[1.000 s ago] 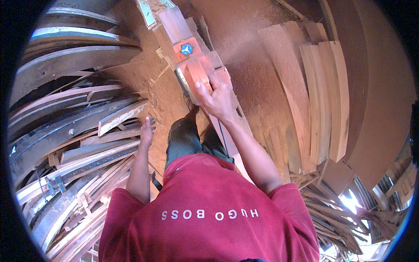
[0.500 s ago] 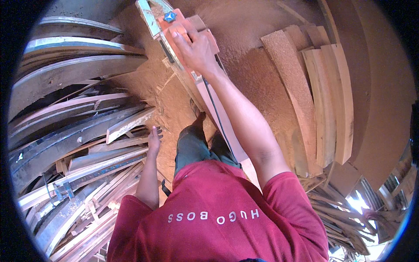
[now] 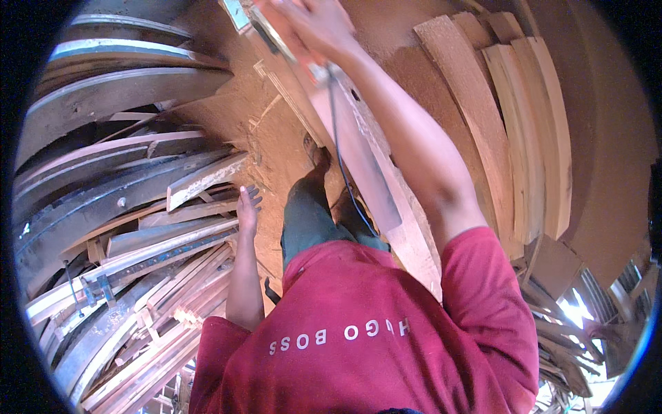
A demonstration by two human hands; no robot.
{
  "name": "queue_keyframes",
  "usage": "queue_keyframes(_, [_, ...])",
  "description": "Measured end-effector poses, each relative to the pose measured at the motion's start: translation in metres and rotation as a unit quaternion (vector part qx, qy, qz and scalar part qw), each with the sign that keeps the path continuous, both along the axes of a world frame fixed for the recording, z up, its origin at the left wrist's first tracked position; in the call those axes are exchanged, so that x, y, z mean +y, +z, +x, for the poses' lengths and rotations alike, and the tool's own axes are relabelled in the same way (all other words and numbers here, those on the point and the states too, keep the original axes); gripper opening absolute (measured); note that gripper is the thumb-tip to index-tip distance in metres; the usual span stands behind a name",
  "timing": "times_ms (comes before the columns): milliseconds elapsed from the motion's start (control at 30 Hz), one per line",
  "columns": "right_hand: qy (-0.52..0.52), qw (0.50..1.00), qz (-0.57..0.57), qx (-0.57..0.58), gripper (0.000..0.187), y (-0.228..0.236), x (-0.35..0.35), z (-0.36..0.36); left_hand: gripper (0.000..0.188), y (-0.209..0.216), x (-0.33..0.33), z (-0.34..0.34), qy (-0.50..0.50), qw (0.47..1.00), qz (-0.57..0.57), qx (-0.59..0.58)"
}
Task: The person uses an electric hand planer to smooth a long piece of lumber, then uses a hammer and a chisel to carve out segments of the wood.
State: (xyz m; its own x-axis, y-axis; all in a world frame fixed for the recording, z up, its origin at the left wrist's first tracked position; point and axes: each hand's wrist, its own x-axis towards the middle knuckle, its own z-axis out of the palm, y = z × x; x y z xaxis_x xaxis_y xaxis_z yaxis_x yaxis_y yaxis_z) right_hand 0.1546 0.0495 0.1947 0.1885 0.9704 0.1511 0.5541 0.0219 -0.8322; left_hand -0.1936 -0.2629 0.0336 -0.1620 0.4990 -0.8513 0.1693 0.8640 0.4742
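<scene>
At the top of the view my right hand [image 3: 323, 29] grips an orange electric hand planer [image 3: 283, 34], slightly smeared by motion and partly cut off by the picture's upper rim. The planer rests on a long wooden plank [image 3: 362, 155] that runs from the far end back toward my right side. From the planer's rear a dark power cord [image 3: 338, 131] trails along the plank to my waist. My left hand [image 3: 249, 205] hangs free at my left with its fingers spread, near the end of a short board [image 3: 203, 181] but holding nothing.
Stacked boards and curved-looking beams [image 3: 117, 96] fill the left side. Several thick planks [image 3: 476, 103] lean together at the right. Sawdust [image 3: 276, 159] covers the ground around my feet. A blue clamp [image 3: 96, 290] sits on the lower left timber.
My right hand and the planer have moved farther away along the plank, toward the upper rim. More of the plank's near end shows. My left hand stays open at my side.
</scene>
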Motion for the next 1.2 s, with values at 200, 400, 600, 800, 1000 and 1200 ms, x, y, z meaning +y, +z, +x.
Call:
queue_keyframes(200, [-0.051, 0.971, -0.232, 0.013, 0.046, 0.085, -0.287, 0.114, 0.067, 0.001, -0.023, 0.076, -0.09, 0.993, 0.052, -0.063])
queue_keyframes(400, [-0.337, 0.874, -0.347, 0.038, 0.046, 0.159, -0.542, 0.152, 0.106, 0.04, -0.06, 0.247, -0.117, 0.965, 0.235, -0.029])
queue_keyframes(600, [-0.503, 0.82, -0.241, 0.126, 0.035, 0.172, -0.728, 0.165, 0.1, 0.096, -0.09, 0.342, -0.13, 0.936, 0.233, 0.231])
queue_keyframes(800, [-0.506, 0.821, -0.162, 0.208, 0.036, 0.154, -0.79, 0.178, 0.088, 0.079, -0.107, 0.324, -0.097, 0.952, 0.248, 0.147])
queue_keyframes(1000, [-0.459, 0.843, -0.173, 0.22, 0.032, 0.114, -0.8, 0.215, 0.063, 0.205, -0.172, 0.29, 0.157, 0.889, 0.105, -0.417])
queue_keyframes(1200, [-0.445, 0.832, -0.092, 0.318, 0.031, 0.157, -0.755, 0.205, 0.088, 0.343, -0.166, 0.278, 0.236, 0.802, 0.188, -0.516])
